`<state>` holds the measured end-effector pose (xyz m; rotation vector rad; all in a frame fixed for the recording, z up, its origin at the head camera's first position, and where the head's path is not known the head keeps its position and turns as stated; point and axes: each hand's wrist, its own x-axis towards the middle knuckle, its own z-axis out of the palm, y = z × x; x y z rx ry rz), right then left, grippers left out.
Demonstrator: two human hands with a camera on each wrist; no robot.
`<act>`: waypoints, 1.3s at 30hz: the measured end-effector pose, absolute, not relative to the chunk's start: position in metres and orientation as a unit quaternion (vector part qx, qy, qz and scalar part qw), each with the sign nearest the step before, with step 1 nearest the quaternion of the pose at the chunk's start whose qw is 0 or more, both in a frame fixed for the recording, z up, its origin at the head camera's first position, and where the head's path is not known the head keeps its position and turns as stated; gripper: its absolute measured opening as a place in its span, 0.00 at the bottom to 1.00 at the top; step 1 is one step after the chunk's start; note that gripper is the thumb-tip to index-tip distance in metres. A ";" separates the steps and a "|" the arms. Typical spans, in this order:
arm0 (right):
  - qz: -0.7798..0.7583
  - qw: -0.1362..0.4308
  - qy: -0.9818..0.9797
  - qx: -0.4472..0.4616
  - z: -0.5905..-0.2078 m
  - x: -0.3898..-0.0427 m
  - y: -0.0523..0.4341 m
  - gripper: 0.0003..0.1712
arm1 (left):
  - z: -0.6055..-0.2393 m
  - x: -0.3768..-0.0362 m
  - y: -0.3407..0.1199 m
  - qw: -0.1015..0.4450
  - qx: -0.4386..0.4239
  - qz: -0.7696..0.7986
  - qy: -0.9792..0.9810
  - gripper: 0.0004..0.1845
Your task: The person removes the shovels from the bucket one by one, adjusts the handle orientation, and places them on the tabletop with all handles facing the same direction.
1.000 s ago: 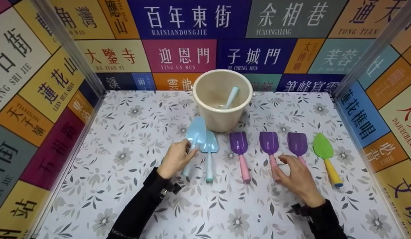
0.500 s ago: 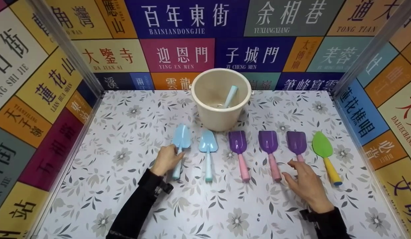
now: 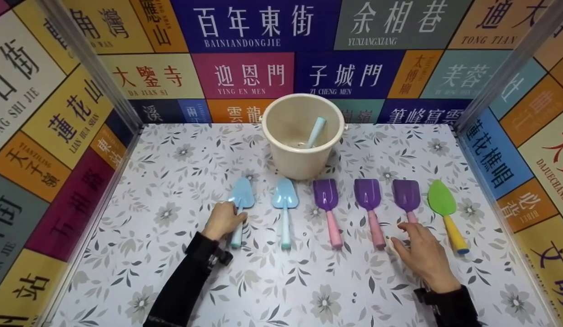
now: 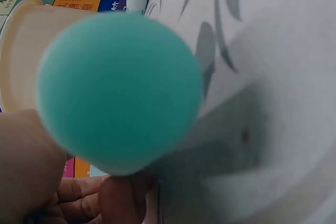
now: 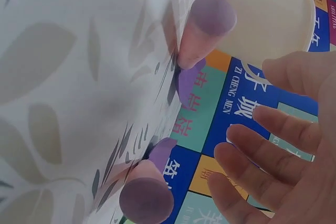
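Note:
My left hand (image 3: 226,219) grips the handle of a light blue shovel (image 3: 241,198) that lies at the left end of a row on the floral table. In the left wrist view its round teal handle end (image 4: 121,90) fills the frame, with my fingers (image 4: 37,171) around it. To the right lie a second blue shovel (image 3: 285,200), three purple shovels (image 3: 326,195) (image 3: 367,193) (image 3: 406,194) and a green shovel (image 3: 441,197). My right hand (image 3: 415,236) rests open, fingers spread, over the third purple shovel's pink handle. The right wrist view shows two pink handle ends (image 5: 210,17) (image 5: 146,200).
A cream bucket (image 3: 290,159) stands behind the row at the table's middle back, with a pale blue-handled tool (image 3: 316,131) leaning inside. Colourful sign-printed walls (image 3: 58,136) close in the table on the left, back and right.
My left hand carried the light blue shovel from beside the bucket down and left, and set it at the row's left end. My right hand shifted slightly right and toward me.

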<state>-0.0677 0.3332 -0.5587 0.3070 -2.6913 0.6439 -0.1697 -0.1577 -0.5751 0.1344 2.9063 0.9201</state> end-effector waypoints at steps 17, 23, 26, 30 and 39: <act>0.213 0.174 -0.956 0.103 -0.560 -0.067 0.337 0.19 | -0.573 -0.172 -0.157 0.054 0.026 0.289 0.956 0.27; 0.214 0.159 -0.959 0.099 -0.560 -0.067 0.337 0.19 | -0.573 -0.172 -0.159 0.047 0.016 0.294 0.955 0.24; 0.215 0.156 -0.959 0.100 -0.560 -0.067 0.336 0.18 | -0.574 -0.172 -0.160 0.045 0.018 0.295 0.954 0.24; 0.214 0.147 -0.961 0.097 -0.559 -0.067 0.336 0.18 | -0.575 -0.173 -0.160 0.042 0.019 0.291 0.956 0.23; 0.211 0.139 -0.963 0.098 -0.558 -0.066 0.336 0.18 | -0.575 -0.171 -0.160 0.040 0.022 0.288 0.957 0.24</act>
